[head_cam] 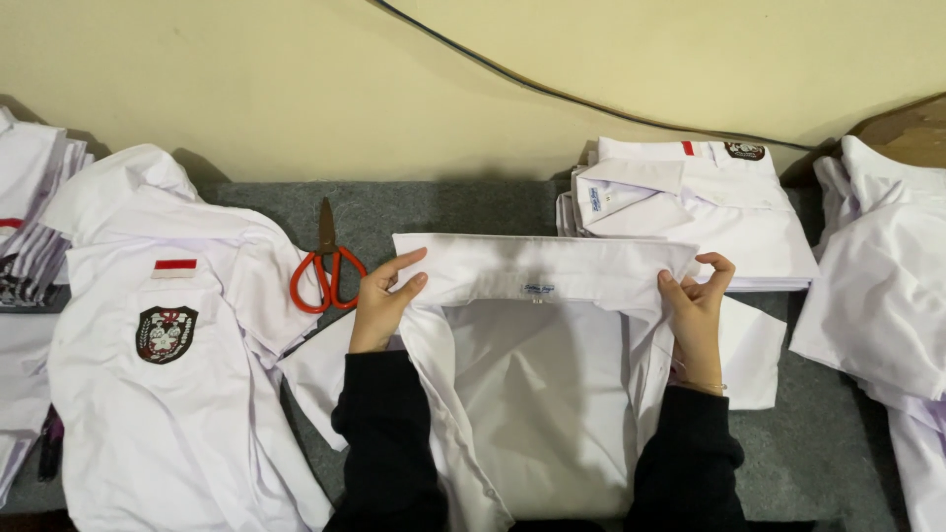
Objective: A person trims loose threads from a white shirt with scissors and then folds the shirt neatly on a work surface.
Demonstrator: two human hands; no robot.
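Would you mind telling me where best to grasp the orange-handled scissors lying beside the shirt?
Probably by the orange loop handles, coming from the near side: the scissors lie flat and closed on the grey mat, blades pointing toward the wall, loops nearest the left hand.

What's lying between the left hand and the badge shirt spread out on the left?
In the head view, orange-handled scissors lie on the grey mat between the left hand and the badge shirt, blades pointing toward the wall.

Pale yellow wall (246, 79) behind, bare, evenly lit. Black cable (552, 91) slants across wall, upper middle down to right. Grey carpet (434, 207) underfoot, meeting wall in straight line. Brown board (912, 128) at far right corner.
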